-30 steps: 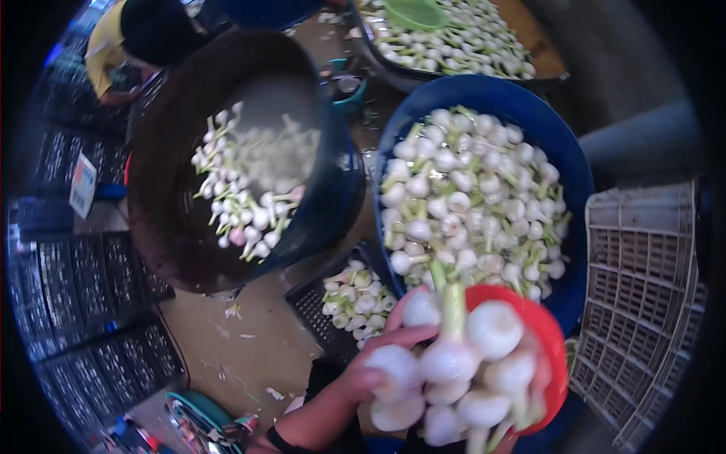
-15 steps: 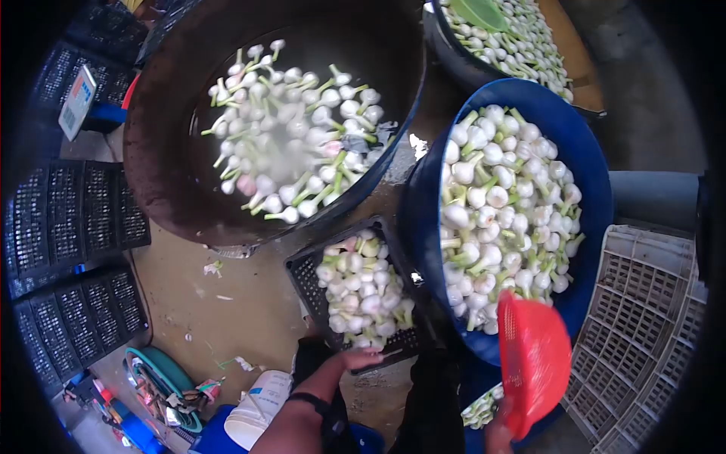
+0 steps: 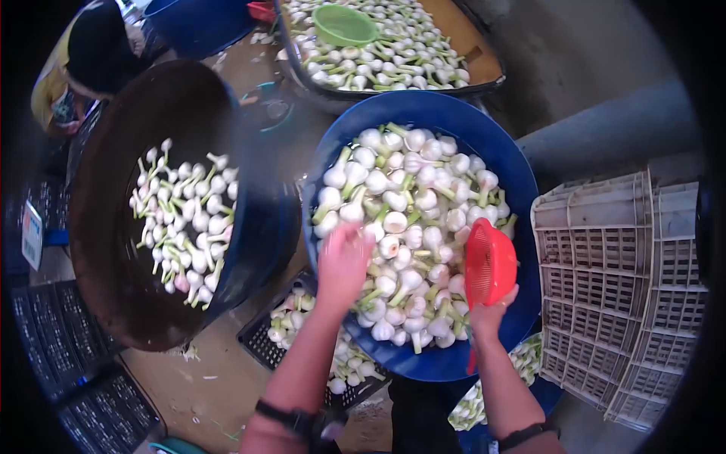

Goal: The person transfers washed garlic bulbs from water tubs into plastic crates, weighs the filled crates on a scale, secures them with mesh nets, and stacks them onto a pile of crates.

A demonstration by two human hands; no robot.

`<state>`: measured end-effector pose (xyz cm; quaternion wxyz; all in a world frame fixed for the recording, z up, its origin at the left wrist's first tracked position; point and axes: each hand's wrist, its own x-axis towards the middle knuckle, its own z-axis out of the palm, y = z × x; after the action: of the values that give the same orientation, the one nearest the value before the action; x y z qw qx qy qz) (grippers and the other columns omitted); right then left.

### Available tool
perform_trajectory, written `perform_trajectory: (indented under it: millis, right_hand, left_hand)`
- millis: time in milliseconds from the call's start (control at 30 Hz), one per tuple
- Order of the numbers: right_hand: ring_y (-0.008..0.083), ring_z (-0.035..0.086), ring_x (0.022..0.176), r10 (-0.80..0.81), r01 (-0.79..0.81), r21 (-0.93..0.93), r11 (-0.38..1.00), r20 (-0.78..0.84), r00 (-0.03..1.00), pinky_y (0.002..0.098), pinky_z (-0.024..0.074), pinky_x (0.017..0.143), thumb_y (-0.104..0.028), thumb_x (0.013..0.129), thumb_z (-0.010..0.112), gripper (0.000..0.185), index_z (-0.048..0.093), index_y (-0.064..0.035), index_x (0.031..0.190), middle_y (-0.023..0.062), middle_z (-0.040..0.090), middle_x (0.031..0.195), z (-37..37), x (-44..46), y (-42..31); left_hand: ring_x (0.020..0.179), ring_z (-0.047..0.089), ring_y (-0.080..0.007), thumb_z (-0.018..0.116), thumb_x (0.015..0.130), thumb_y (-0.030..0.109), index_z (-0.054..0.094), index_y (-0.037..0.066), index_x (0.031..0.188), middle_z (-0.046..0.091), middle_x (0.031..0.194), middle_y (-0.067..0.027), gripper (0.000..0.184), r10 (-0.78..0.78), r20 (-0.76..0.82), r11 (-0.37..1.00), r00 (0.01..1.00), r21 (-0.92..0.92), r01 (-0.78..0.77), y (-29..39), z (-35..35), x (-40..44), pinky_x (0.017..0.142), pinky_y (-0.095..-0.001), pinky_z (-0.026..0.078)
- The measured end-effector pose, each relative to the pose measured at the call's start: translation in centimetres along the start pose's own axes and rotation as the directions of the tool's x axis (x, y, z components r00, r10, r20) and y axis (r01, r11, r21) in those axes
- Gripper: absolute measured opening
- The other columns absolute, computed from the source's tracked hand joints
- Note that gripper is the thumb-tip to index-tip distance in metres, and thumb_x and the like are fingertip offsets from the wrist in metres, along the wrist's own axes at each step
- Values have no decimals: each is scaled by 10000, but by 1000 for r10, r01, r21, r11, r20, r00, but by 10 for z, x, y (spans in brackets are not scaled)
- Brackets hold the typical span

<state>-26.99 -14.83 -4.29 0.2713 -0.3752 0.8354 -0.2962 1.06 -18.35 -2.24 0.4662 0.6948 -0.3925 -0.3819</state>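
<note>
A round blue tub [image 3: 333, 163] holds a mass of white garlic bulbs [image 3: 412, 234] with green stems, lying in water. My left hand [image 3: 344, 265] hovers over the bulbs at the tub's left side, slightly blurred, its fingers loosely apart and nothing visible in them. On the right, my right hand [image 3: 493, 312] grips a red plastic colander [image 3: 491, 265], which is tilted on its side above the garlic. The colander's mouth faces left, and no bulbs show inside it.
A large dark tub [image 3: 98, 250] with garlic stands left. A black crate [image 3: 257, 333] of garlic sits below it. Behind is a garlic-filled container [image 3: 484, 72] with a green basket [image 3: 344, 26]. White crates [image 3: 590, 295] stack at right. Another person [image 3: 64, 83] is at upper left.
My view has shifted toward the blue tub. My left hand has moved from beside the black crate to over the garlic. The red colander has come up over the tub in my right hand.
</note>
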Motion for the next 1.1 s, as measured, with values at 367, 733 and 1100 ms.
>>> perform_trajectory:
  millis: [367,733,1100]
  right_hand:
    - [211,548,860,302,-375,441,815,230,925,349,487,653,-25,736,537,522,362,-102,1221,132,491,1081,116,95,92]
    - [157,542,691,382,-765,215,607,765,518,281,455,597,-164,782,508,307,510,-73,1075,68,560,892,171,182,129]
    - [168,611,777,173,-701,359,616,807,565,295,506,676,-167,837,527,283,559,-30,1083,76,619,924,76,108,58]
  left_hand:
    - [1307,141,-413,522,651,703,297,114,1374,260,1376,-276,959,-176,35,779,984,616,117,-24,160,171,1064,-449,121]
    - [954,569,-223,557,788,491,411,73,1246,540,1122,-104,637,-388,394,904,833,-14,427,-132,193,212,740,-370,507]
    - [1067,493,-205,532,809,273,338,36,1317,473,1207,-116,593,-265,499,827,825,-322,461,-17,155,94,912,-318,407]
